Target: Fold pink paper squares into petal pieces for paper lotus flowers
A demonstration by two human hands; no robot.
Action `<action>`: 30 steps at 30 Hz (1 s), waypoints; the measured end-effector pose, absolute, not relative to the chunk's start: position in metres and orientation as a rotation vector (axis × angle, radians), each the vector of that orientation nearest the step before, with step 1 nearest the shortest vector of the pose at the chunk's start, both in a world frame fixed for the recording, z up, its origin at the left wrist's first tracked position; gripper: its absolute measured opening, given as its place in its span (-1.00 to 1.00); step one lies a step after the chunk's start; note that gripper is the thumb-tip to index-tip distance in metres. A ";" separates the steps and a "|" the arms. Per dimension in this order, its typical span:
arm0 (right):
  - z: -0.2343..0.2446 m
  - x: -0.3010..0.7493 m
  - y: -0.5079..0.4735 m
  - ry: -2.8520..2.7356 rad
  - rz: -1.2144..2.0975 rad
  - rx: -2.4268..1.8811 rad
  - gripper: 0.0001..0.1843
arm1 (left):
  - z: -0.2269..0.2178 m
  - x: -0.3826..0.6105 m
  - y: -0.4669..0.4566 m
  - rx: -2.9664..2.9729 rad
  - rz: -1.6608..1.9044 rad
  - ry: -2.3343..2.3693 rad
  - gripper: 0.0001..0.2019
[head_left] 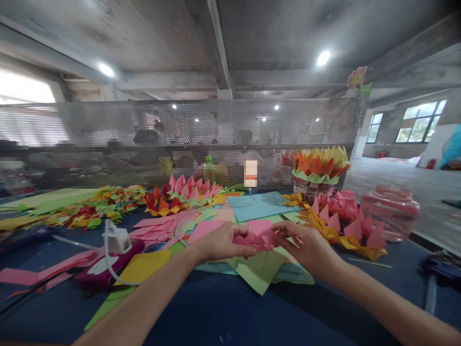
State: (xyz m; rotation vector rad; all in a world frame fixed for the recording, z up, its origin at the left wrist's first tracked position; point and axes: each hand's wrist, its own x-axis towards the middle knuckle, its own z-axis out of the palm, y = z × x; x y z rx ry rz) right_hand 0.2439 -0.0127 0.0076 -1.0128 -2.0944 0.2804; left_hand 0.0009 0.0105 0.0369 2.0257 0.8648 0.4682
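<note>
Both forearms come in from the lower edge and converge mid-desk. My left hand [223, 240], palm turned inward, pinches the left end of a pink folded paper piece [257, 239]. My right hand [309, 247] grips its right end, fingers curled over it. The piece is held just above loose green sheets [261, 274] on the blue desk [216, 312]. A pink-and-white corded tool [104, 269] lies well to the left, and a pink jar [391, 211] stands to the right.

Bright ceiling lamps [323, 58] and glaring windows [419, 122] light the room; edges bend and blur, background soft.
</note>
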 end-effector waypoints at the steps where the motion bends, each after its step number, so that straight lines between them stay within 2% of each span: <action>1: 0.008 0.244 -0.013 -2.095 0.277 -1.013 -0.86 | 0.036 0.001 0.011 2.017 0.466 0.856 -0.63; 30: 0.006 0.243 -0.013 -2.104 0.215 -1.042 -0.83 | 0.034 0.001 0.014 1.975 0.553 0.806 -0.70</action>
